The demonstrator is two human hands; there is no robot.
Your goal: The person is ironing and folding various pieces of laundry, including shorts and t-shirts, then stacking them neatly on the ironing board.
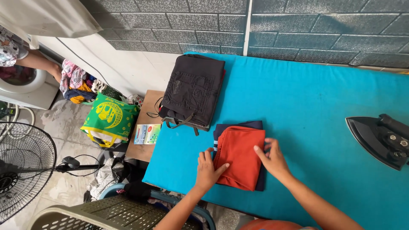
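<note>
A folded orange-red garment (239, 154) lies on top of a folded dark navy garment (254, 125) on the turquoise ironing table (315, 102). My left hand (207, 168) rests flat on the orange garment's left edge, fingers spread. My right hand (272, 158) presses on its right edge, thumb on the cloth. Neither hand grips anything. A stack of folded dark brown clothes (194, 90) with a dangling strap sits at the table's far left corner.
A black iron (380, 138) lies on its side at the right edge. Left of the table stand a small wooden stool (144, 127), a green bag (108, 119), a fan (21, 168), a plastic basket (106, 213) and a washing machine (23, 83), where another person's arm (40, 64) reaches.
</note>
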